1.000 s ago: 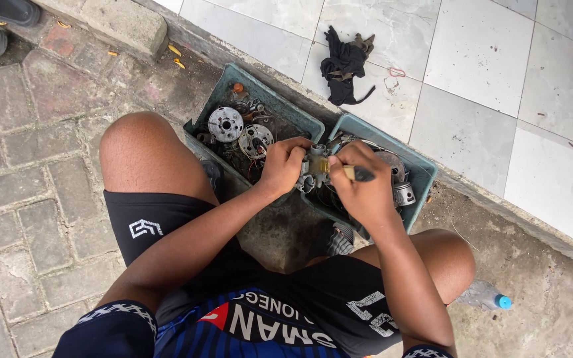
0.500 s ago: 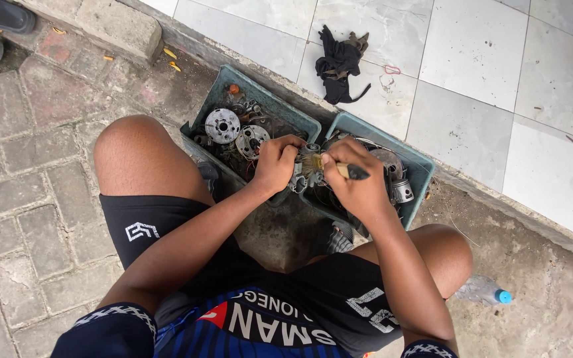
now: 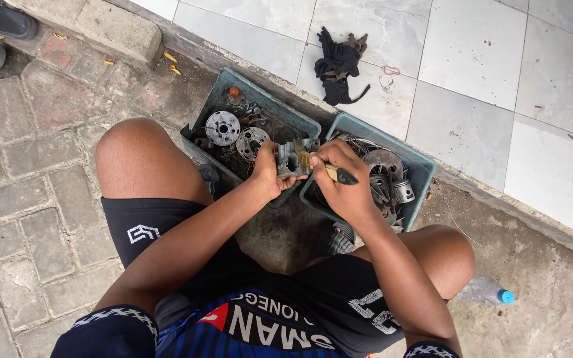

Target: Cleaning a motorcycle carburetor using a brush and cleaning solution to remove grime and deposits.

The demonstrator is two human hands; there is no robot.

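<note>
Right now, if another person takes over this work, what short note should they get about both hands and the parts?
Left hand: holds the grey metal part above the gap between the two bins.
Right hand: grips a small brush, bristle end at the part.
Left bin and right bin: both hold metal engine parts.
Done: part lifted and held.
Left: cannot tell how much cleaning remains.

Both forearms reach forward between the bent knees; the left hand [image 3: 264, 174] and right hand [image 3: 341, 180] are curled closed, nearly meeting.
</note>
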